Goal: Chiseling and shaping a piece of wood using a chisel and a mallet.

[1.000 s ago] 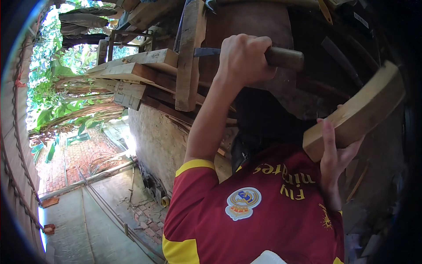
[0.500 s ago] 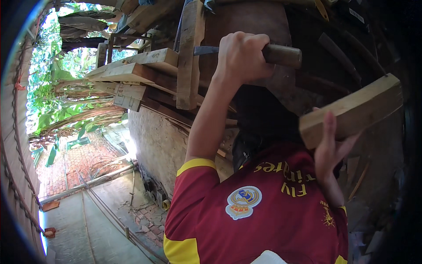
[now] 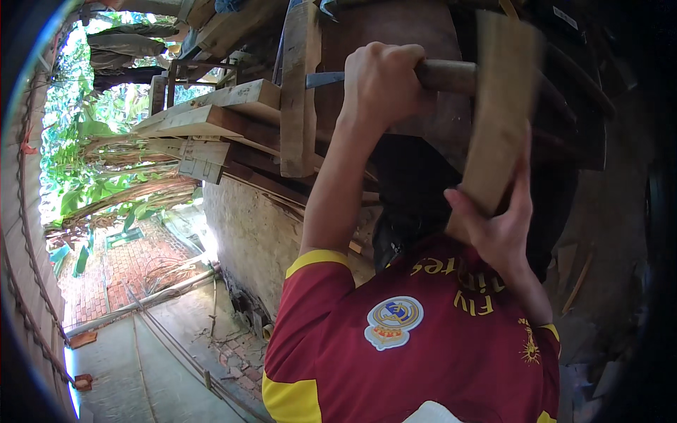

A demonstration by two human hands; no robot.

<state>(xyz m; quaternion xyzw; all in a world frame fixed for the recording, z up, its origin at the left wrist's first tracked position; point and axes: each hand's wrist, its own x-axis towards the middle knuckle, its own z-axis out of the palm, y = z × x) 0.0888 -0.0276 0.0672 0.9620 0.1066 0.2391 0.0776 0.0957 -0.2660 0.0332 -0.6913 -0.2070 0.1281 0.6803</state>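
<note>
My left hand (image 3: 384, 84) is wrapped round a chisel with a round wooden handle (image 3: 448, 76) and a narrow metal blade (image 3: 326, 80). The chisel lies crosswise, and its blade tip meets the right edge of a rough squared timber (image 3: 299, 106). Gripped near its lower end by my right hand (image 3: 502, 229), a thick wooden block (image 3: 502, 106) stands nearly upright in view. Its left side is at the butt of the chisel handle. The block is slightly smeared by motion, so whether it touches the handle is hard to tell.
Pale planks (image 3: 243, 106) and stacked boards jut out left of the timber. Below them stands a rough plastered wall (image 3: 247, 218). A dark brown board (image 3: 395, 35) lies behind my left hand. Plants and a brick wall (image 3: 127, 261) show at the left.
The wooden block has swung left and tipped from slanting to nearly upright, reaching the chisel's butt. My right hand has moved left with it. My left hand and chisel have barely shifted.
</note>
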